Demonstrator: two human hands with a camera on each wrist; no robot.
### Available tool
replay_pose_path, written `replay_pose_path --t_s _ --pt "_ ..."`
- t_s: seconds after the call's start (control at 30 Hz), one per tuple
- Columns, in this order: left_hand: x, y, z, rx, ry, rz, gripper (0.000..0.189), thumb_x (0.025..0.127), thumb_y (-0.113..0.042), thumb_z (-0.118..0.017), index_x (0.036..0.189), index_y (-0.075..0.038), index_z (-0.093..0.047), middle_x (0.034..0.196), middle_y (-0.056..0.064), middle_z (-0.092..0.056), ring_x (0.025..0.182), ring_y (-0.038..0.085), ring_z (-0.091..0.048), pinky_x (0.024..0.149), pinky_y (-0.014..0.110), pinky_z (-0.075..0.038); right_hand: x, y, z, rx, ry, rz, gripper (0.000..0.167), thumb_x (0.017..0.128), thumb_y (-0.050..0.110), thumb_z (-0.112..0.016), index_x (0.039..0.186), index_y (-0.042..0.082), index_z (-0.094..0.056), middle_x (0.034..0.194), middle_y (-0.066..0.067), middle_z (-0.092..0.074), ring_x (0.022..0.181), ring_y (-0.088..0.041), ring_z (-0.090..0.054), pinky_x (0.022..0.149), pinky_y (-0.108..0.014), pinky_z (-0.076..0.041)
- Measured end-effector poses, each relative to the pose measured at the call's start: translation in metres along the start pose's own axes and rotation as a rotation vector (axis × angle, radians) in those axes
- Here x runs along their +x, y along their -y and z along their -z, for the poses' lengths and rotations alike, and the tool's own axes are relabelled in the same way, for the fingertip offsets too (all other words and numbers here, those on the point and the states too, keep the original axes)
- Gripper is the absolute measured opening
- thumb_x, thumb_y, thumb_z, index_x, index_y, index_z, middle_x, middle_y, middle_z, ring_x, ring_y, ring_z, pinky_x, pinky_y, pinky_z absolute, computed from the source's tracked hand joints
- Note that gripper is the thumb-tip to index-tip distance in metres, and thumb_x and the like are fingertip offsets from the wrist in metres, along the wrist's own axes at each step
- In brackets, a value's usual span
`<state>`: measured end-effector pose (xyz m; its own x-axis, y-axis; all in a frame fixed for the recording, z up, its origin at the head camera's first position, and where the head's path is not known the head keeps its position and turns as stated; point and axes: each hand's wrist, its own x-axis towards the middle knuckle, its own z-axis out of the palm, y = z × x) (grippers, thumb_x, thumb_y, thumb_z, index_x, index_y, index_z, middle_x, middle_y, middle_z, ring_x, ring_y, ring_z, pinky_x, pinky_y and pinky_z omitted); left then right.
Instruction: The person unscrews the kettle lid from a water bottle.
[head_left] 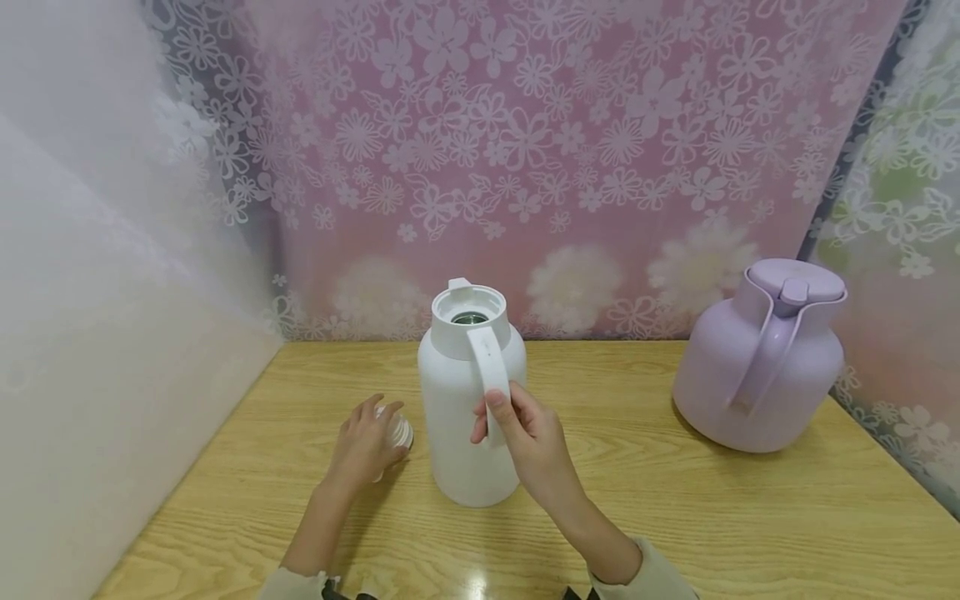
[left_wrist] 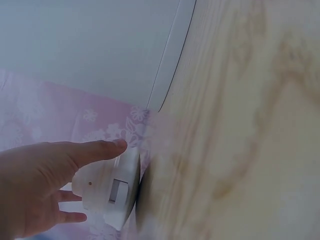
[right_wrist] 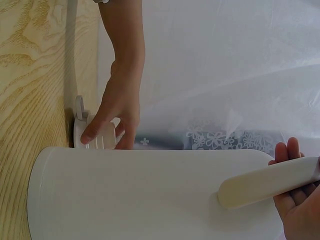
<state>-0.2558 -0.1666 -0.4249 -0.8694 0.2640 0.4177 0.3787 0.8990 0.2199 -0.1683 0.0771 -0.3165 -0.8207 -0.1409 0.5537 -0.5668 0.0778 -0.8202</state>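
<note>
L hand [head_left: 365, 446]: grasping, low over the counter [head_left: 637, 517]; thumb on near side of the white stopper lid [head_left: 402, 432], other fingers round far side. R hand [head_left: 536, 442]: grasping the handle [head_left: 491, 358] of the white vacuum jug [head_left: 457, 417], thumb on near face, fingers wrapped behind. Light-coloured sleeves [head_left: 645, 575] end above both wrists.

Stopper lid: sits on counter, just L of jug w/ a gap btwn; wide rim down, narrower ribbed part up. L wrist view shows a small rectangular slot [left_wrist: 115, 191] in its side; R wrist view shows a grey loop [right_wrist: 79, 106] at the rim.

White jug: upright, base on counter, approx. centre. Mouth [head_left: 470, 317] uncovered, dark shiny liner visible inside neck. Spout [head_left: 460, 285] at far side, handle on near side, angled slightly R.

Further out, R rear of counter: lilac jug [head_left: 795, 383], upright, well apart from white unit. Its lid [head_left: 798, 279] is on, w/ thumb lever [head_left: 794, 292] at handle end; handle faces near side.

Surrounds: counter has yellow wood-grain top, glare spot at near edge. Pink floral backdrop [head_left: 525, 167] behind; pale plain panel [head_left: 112, 250] L side; green-and-pink floral sheet [head_left: 900, 167] R side.
</note>
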Motion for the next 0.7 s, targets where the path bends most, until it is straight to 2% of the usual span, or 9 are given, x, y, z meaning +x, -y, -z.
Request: replay_pose_path --t_s 0.23,0.53,0.7 --pt "0.002 -0.004 0.007 -0.022 0.004 0.016 0.064 0.069 -0.023 -0.081 0.125 -0.006 -0.054 0.128 0.028 -0.041 0.114 0.048 -0.040 0.087 0.061 -0.036 0.000 -0.002 0.000 0.013 0.005 0.005 0.019 0.098 0.010 -0.043 0.088 0.007 -0.058 0.067 -0.001 -0.062 0.072 -0.019 -0.057 0.067 -0.037 -0.045" --pt "0.001 -0.006 0.018 -0.024 0.012 0.018 0.063 0.072 -0.024 -0.079 0.127 -0.008 -0.052 0.132 0.027 -0.038 0.116 0.047 -0.038 0.088 0.061 -0.035 -0.001 0.004 0.001 -0.020 0.004 -0.037 0.019 0.098 0.016 -0.045 0.087 0.008 -0.059 0.069 0.001 -0.064 0.076 -0.017 -0.060 0.070 -0.037 -0.047" --pt "0.001 -0.008 0.027 -0.021 -0.009 0.003 0.062 0.073 -0.024 -0.078 0.127 -0.008 -0.052 0.132 0.027 -0.037 0.117 0.046 -0.037 0.089 0.060 -0.034 -0.001 0.006 0.006 -0.036 -0.021 -0.061 0.017 0.097 0.019 -0.047 0.095 0.008 -0.060 0.074 0.001 -0.066 0.079 -0.016 -0.062 0.072 -0.034 -0.049"
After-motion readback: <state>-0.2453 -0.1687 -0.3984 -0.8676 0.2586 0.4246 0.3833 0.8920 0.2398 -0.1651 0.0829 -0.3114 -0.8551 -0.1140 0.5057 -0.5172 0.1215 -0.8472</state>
